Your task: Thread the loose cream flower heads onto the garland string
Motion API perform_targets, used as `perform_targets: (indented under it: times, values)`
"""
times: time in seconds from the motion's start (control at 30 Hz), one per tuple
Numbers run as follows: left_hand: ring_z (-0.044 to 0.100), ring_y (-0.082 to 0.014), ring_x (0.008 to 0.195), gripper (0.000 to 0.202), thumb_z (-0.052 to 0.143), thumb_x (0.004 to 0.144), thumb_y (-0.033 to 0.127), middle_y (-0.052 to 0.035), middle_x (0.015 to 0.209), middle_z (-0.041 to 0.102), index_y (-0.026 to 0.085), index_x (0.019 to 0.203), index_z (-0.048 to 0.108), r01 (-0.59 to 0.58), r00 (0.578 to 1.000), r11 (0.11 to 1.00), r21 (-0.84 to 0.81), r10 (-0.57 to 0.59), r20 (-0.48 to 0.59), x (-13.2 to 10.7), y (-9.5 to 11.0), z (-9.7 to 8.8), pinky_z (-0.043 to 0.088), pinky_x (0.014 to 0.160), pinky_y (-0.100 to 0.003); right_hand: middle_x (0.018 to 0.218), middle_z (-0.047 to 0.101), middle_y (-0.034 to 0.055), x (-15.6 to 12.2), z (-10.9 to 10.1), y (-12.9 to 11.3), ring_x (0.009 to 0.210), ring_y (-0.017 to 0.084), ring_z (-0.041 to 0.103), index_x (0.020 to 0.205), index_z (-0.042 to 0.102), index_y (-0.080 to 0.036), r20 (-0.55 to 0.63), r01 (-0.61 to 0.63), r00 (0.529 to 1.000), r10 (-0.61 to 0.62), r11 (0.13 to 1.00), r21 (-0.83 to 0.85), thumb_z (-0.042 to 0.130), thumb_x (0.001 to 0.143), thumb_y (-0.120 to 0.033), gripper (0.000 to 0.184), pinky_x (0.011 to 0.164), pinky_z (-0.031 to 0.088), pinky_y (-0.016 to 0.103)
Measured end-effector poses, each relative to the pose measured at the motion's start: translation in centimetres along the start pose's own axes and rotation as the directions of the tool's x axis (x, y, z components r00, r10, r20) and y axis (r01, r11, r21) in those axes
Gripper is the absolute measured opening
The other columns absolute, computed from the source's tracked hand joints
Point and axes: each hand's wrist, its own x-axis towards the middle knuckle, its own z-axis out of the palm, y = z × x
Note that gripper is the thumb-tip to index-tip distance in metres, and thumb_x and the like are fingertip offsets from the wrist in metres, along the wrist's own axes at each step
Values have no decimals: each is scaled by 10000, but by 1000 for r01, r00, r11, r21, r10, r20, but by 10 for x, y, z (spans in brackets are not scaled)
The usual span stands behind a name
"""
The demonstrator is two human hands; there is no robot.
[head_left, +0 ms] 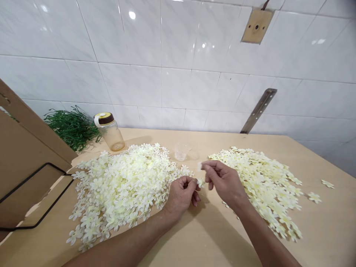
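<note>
My left hand (182, 196) is curled, its fingertips pinching a small cream fabric flower (200, 182) just above the table. My right hand (224, 180) is closed in a pinch on a second small white flower piece (199, 165), held slightly higher. Both hands meet between two heaps. A large pile of white-cream flowers (125, 185) lies left of my left hand. A flatter pile of pale yellow flowers (264, 178) spreads out to the right of my right hand.
A small clear cup (182, 151) and a capped amber plastic jar (110, 131) stand near the tiled wall. Green artificial foliage (71, 128) lies at back left. A cardboard box (25, 155) with a black wire sits left. Stray flowers (315, 197) lie at right.
</note>
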Motion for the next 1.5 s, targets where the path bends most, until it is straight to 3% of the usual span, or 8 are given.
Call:
perform_targets:
  times: [0.1, 0.2, 0.3, 0.5, 0.93, 1.03, 1.27, 1.5]
  values:
    - [497, -94, 384, 282, 612, 810, 416, 1, 509, 587, 157, 702, 586, -6, 1000, 1000, -5, 6, -5, -1, 0, 0, 401, 389, -198, 661, 643, 5, -2, 2, -10, 449, 113, 526, 1162, 639, -211, 84, 171, 984, -157, 964, -205, 550, 888, -459, 380, 466, 466, 246]
    - [509, -100, 394, 293, 601, 818, 430, -1, 516, 596, 161, 703, 591, -25, 999, 1000, -16, 25, -22, 1, -3, -1, 413, 396, -204, 741, 680, 36, -5, -2, -7, 511, 128, 547, 938, 692, -217, -55, 221, 961, -270, 876, -428, 552, 888, -438, 265, 509, 466, 258]
    - [532, -110, 411, 300, 592, 823, 439, -6, 525, 605, 161, 710, 598, -53, 998, 998, -32, 52, -37, 4, -7, -2, 414, 397, -207, 804, 697, 40, -8, -6, 4, 525, 134, 544, 869, 690, -229, 21, 249, 961, -277, 825, -508, 580, 878, -428, 228, 537, 466, 272]
    - [516, -106, 391, 280, 590, 826, 409, -5, 497, 588, 153, 714, 597, -52, 997, 998, -29, 50, -57, 3, -5, -2, 416, 397, -205, 814, 703, 28, -10, 0, 13, 668, 169, 619, 822, 698, -229, 141, 291, 956, -257, 771, -567, 572, 889, -336, 178, 647, 458, 282]
    - [542, -104, 433, 308, 628, 821, 416, -46, 602, 641, 130, 708, 624, -39, 999, 999, -34, 37, -37, 1, -3, -3, 406, 393, -194, 615, 617, -5, -15, 3, 11, 578, 137, 541, 672, 638, -209, 117, 266, 962, -246, 750, -606, 494, 867, -217, 242, 564, 365, 235]
    - [536, -102, 426, 306, 635, 815, 411, -43, 583, 632, 127, 701, 623, -35, 999, 998, -44, 34, -36, 1, -3, -4, 402, 389, -193, 594, 609, -6, -15, 3, 10, 560, 139, 553, 656, 620, -207, 75, 197, 979, -189, 799, -568, 503, 856, -255, 237, 539, 372, 230]
    - [530, -100, 415, 287, 624, 817, 383, -46, 588, 640, 124, 693, 625, -37, 998, 998, -56, 35, -47, 3, -4, -3, 406, 384, -193, 611, 650, -18, -12, 4, 10, 534, 157, 656, 747, 617, -206, 21, -173, 983, 183, 956, -236, 533, 840, -351, 191, 526, 472, 227]
    - [486, -83, 365, 304, 599, 834, 387, -20, 504, 605, 126, 677, 610, -31, 998, 999, -14, 30, -50, 1, 1, -2, 401, 381, -186, 574, 601, -11, -5, -2, 18, 493, 134, 600, 656, 565, -179, 111, -255, 964, 243, 962, 103, 575, 837, -440, 318, 550, 501, 253]
